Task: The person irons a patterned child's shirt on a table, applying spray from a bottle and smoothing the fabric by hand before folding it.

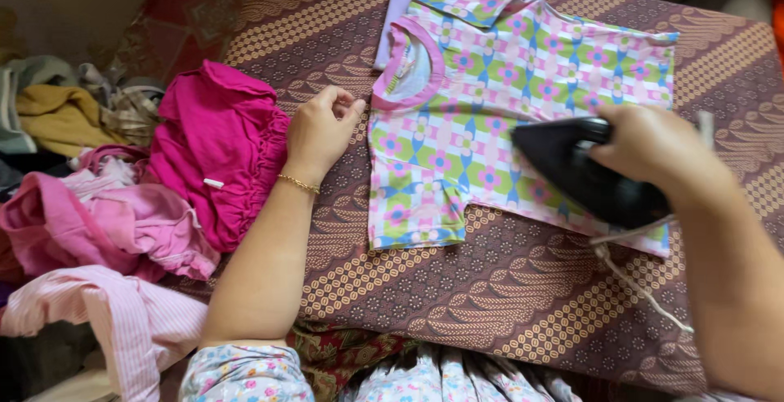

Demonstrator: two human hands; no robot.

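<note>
Brown patterned cloth [506,288], floral shirt [490,124], right hand [653,145] on iron [584,173]

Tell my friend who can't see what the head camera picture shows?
A person's right hand holds a black iron on a small colourful patterned shirt spread over a brown patterned cloth. The left hand rests beside the shirt's collar, near a pile of pink clothes.

A brown patterned cloth [490,304] covers the work surface.
</note>
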